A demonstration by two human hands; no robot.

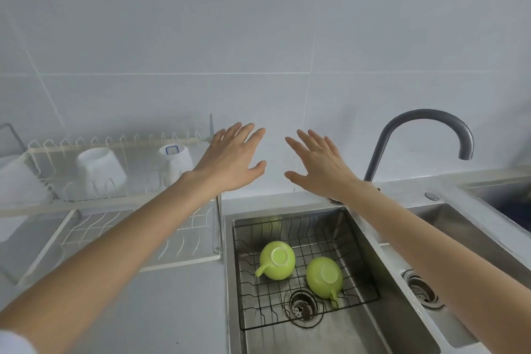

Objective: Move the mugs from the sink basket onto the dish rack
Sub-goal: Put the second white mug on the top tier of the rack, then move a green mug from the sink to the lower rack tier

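Observation:
Two green mugs lie upside down in the black wire sink basket (339, 227): one mug (277, 260) to the left with its handle pointing left, the other mug (324, 277) to the right with its handle pointing down. The white dish rack (94, 227) stands on the counter left of the sink. My left hand (230, 161) and my right hand (321, 169) are stretched out flat in front of the tiled wall, high above the sink, fingers spread, holding nothing.
White containers (100, 172) stand upside down on the rack's upper tier. A dark curved faucet (425, 129) rises at the right behind the sink. A second basin with a drain (422, 290) lies to the right. Grey counter (172, 310) lies in front of the rack.

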